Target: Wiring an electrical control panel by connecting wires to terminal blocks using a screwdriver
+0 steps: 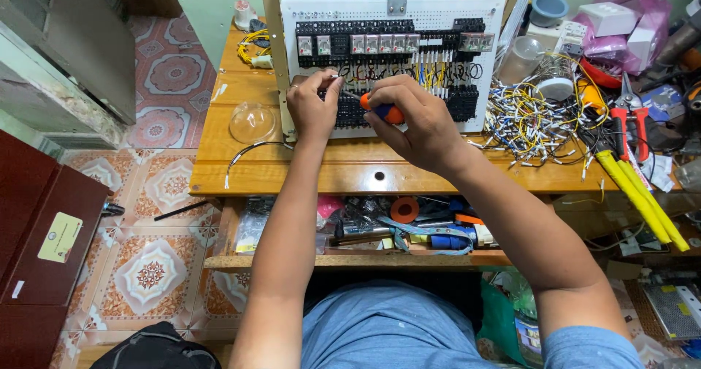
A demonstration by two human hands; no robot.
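Right now your right hand (420, 124) is clenched around a screwdriver (381, 110) with an orange and blue handle. The fingers (398, 95) wrap the handle, and the thin shaft runs out of the fist toward about ten o'clock, so its long axis lies slanted from lower right to upper left. The tip ends at the black terminal blocks (350, 113) on the lower half of the white wiring panel (394, 18), just beside your left hand (312, 109). That left hand sits at nine o'clock from the screwdriver, touching the panel. Its fingertips (330, 84) are pinched together at the terminal row, seemingly on a thin wire end, though the thing itself is too small to make out. Your left hand is the nearer one to the tip; your right holds the tool from behind.

The panel stands propped upright on the wooden surface (292, 172), facing you, with a row of relays (365, 44) across its top and yellow and white leads hanging in the middle. At three o'clock from your right hand lies a tangle of loose cut wires (529, 124); farther out are red-handled pliers (629, 124) and a yellow-handled tool (639, 197). At nine o'clock from your left hand, a clear plastic dome (252, 123) rests on the surface, with a curved grey cable (252, 152) below it.
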